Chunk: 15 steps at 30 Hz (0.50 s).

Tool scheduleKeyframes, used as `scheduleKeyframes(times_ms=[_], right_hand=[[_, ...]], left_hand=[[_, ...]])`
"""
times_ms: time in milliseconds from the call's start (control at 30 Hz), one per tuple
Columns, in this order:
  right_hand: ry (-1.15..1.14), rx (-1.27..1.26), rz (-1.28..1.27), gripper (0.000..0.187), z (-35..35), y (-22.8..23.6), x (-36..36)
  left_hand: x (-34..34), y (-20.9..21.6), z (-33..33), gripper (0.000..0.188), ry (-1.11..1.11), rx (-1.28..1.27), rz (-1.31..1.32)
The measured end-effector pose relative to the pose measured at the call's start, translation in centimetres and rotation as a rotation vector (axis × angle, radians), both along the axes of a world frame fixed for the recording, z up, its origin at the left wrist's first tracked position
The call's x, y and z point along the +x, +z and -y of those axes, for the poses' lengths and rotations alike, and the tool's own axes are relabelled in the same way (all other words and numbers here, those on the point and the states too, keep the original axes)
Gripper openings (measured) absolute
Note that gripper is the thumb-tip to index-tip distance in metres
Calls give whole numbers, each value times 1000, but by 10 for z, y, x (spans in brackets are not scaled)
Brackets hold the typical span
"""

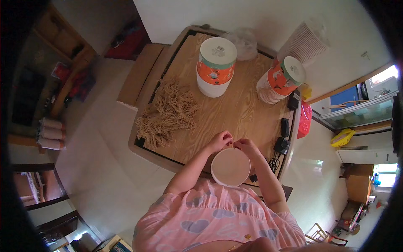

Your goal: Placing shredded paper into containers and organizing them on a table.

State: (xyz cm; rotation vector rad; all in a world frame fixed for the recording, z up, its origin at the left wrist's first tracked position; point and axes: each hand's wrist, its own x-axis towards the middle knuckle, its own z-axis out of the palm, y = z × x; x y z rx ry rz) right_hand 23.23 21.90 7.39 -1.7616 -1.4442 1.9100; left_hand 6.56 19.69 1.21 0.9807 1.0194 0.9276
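A round pale bucket (231, 167) stands close against my body at the near edge of the table, its flat circular end facing up. Just beyond its far rim, my left hand (221, 141) and my right hand (247, 147) almost meet, fingertips pinched together. Whatever they hold is too small to make out. To the left on the table lies a tangled heap of tan twine cords (170, 113). Farther back rises a stack of upturned paper buckets (215, 73) with orange and green print, and a similar stack (282, 80) stands at the right.
A tall nested stack of white tubs (304, 40) in clear plastic leans by the wall. Black power adapters (282, 145) and cables lie along the right table edge, beside a red plastic basket (304, 119). A clear plastic bag (243, 44) sits at the back; a cardboard box (140, 75) adjoins the left side.
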Motion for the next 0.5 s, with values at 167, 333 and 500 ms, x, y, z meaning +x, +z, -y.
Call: scheduleKeyframes(times_ms=[167,333,500], right_hand=[[86,256,-62,17,-12,2,9],[250,81,66,24,-19,3,6],[355,12,189,28,-25,-2,-3]], left_hand=[[1,-3,1,4,1,11,-63],[1,-9,2,5,25,53,-77],[2,-14,2,5,9,49,-176]])
